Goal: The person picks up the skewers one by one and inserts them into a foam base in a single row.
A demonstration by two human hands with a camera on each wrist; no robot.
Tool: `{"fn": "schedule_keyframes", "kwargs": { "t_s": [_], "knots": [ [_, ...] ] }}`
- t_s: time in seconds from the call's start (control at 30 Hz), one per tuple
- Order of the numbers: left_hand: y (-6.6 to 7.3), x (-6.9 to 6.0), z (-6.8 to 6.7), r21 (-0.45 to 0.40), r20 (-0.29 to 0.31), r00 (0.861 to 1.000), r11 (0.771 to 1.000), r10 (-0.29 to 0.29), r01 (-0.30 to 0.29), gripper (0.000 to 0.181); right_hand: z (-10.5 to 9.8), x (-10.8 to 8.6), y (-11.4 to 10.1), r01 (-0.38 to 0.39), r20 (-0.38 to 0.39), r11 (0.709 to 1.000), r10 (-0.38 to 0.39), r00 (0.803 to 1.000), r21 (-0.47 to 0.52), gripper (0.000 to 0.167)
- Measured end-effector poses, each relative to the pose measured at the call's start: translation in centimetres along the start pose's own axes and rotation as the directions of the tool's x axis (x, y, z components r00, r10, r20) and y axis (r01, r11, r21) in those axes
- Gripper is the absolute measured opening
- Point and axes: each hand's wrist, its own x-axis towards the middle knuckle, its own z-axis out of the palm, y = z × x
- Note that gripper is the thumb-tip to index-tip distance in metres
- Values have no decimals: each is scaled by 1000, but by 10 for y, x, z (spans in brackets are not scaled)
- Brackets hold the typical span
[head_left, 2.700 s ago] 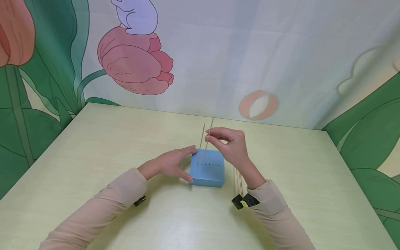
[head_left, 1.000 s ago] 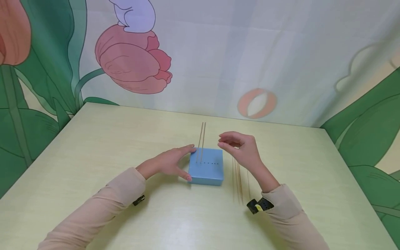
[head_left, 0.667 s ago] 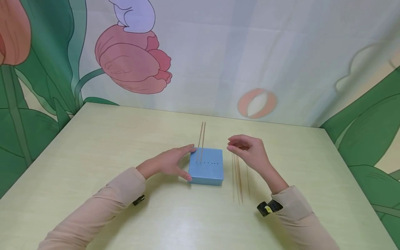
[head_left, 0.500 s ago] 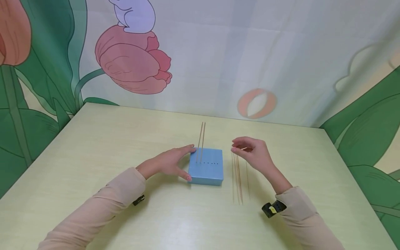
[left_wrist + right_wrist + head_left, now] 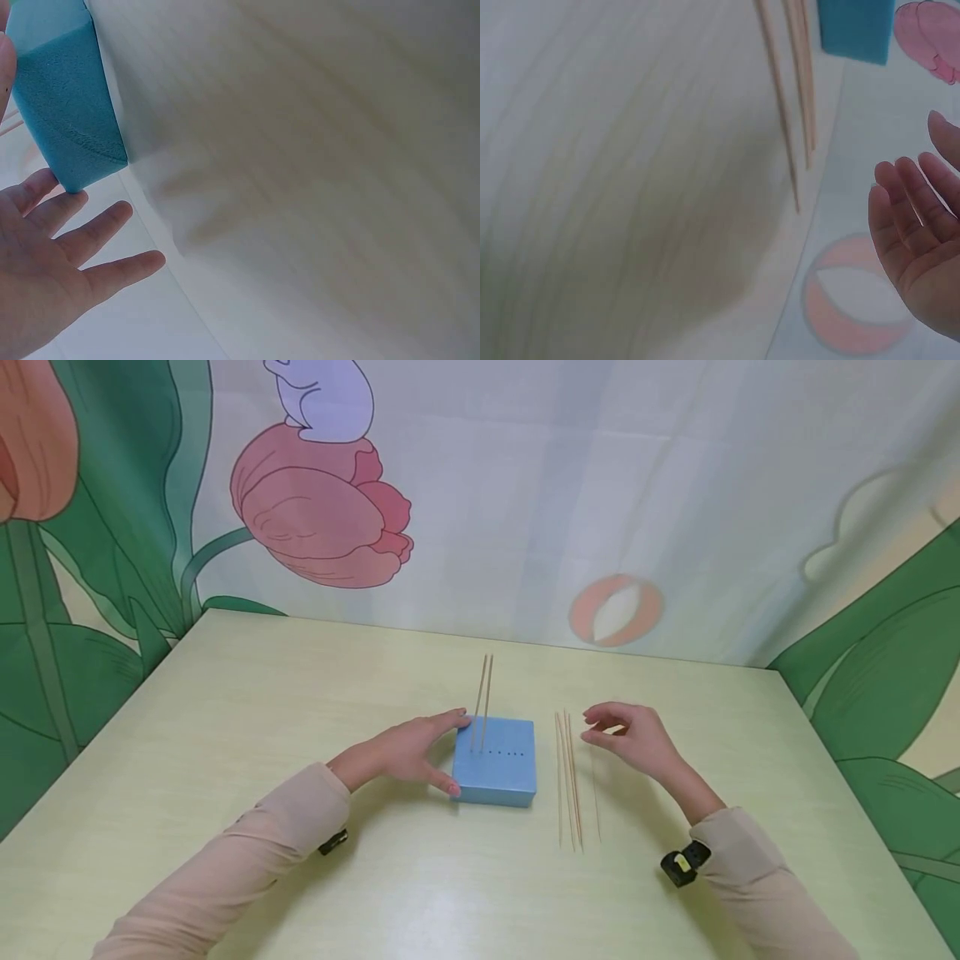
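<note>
A blue foam block point(image 5: 495, 777) sits on the table with a row of small holes across its top. Two thin wooden skewers point(image 5: 480, 702) stand upright in the leftmost holes. My left hand point(image 5: 405, 747) rests against the block's left side, thumb at the near corner and forefinger at the far one. Its fingers are spread and fairly straight in the left wrist view. Several loose skewers point(image 5: 570, 785) lie to the right of the block, with a single skewer point(image 5: 597, 802) apart from them. Just above that skewer's far end, my right hand point(image 5: 633, 739) holds nothing, fingers loosely bent.
The pale wooden table point(image 5: 300, 668) extends to both sides of the block. A printed curtain point(image 5: 487, 510) hangs along its far edge. Wrist cameras sit under both sleeves, the right one point(image 5: 684, 862) near the table.
My right hand first seated the second skewer beside the first, let go, then moved right and lower over the loose skewers. My left hand has stayed at the block.
</note>
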Motion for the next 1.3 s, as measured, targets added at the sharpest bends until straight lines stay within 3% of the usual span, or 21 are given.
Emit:
{"fn": "schedule_keyframes", "kwargs": {
  "t_s": [0.27, 0.57, 0.77, 1.03, 1.3],
  "knots": [
    [0, 0, -1, -9, 3, 1000, 1000, -9, 9, 101, -6, 2, 19, -15, 25, 997, 17, 1000, -78, 31],
    [0, 1, 1, -15, 5, 1000, 1000, -11, 11, 100, -7, 14, 41, -60, 143, 987, 82, 986, -149, 45],
    [1, 1, 2, -15, 11, 1000, 1000, -4, 4, 100, -6, 23, 55, -71, 222, 980, 112, 969, -184, 63],
    [1, 2, 1, -2, 7, 1000, 1000, 0, 0, 100, -6, 33, 57, -37, 316, 958, 129, 940, -284, 79],
    [0, 1, -1, 6, 1, 1000, 1000, -10, 10, 100, -5, 37, 50, -31, 319, 960, 124, 940, -280, 73]
  ]
}}
